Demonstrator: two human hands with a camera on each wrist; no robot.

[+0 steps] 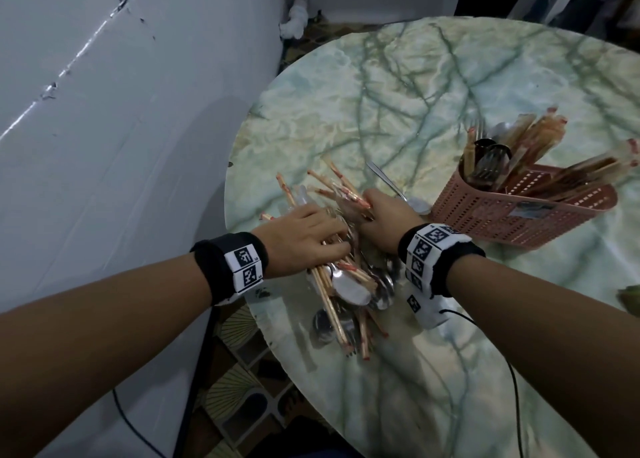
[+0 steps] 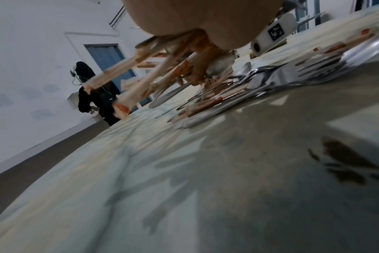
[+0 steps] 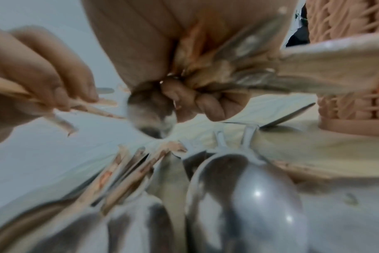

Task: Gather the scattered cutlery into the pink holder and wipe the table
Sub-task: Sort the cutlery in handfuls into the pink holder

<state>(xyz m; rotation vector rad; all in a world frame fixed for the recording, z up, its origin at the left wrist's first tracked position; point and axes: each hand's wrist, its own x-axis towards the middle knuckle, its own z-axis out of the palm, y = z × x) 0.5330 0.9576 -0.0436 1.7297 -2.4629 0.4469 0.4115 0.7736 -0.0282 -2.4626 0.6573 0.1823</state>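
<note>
At the left of the head view, the left hand [image 1: 304,239] lay over the near end of the pile of chopsticks [image 1: 329,194] and spoons [image 1: 349,289], fingers curled round a bundle of chopsticks; the left wrist view showed several wrapped sticks [image 2: 128,82] gripped and lifted off the worktop [image 1: 433,93]. Just to its right, nearly touching it, the right hand [image 1: 384,218] was closed in a fist on a clutch of chopsticks and metal handles, as the right wrist view showed with its fingers [image 3: 208,106] wrapped tight. More spoons and chopsticks lay loose below both hands toward the near edge, and one spoon [image 1: 394,189] lay apart between the right hand and the holder.

The pink holder [image 1: 519,215] stood to the right of both hands, tipped over toward the right, already carrying chopsticks and cutlery. It lay closest to the right hand, just beyond that lone spoon, so that hand was judged the better placed to deliver first. The pile's long axis ran roughly from the near edge away across the worktop, while the holder's mouth faced up and rightward, so a bundle would probably need turning before going in. No cloth could be made out.
</note>
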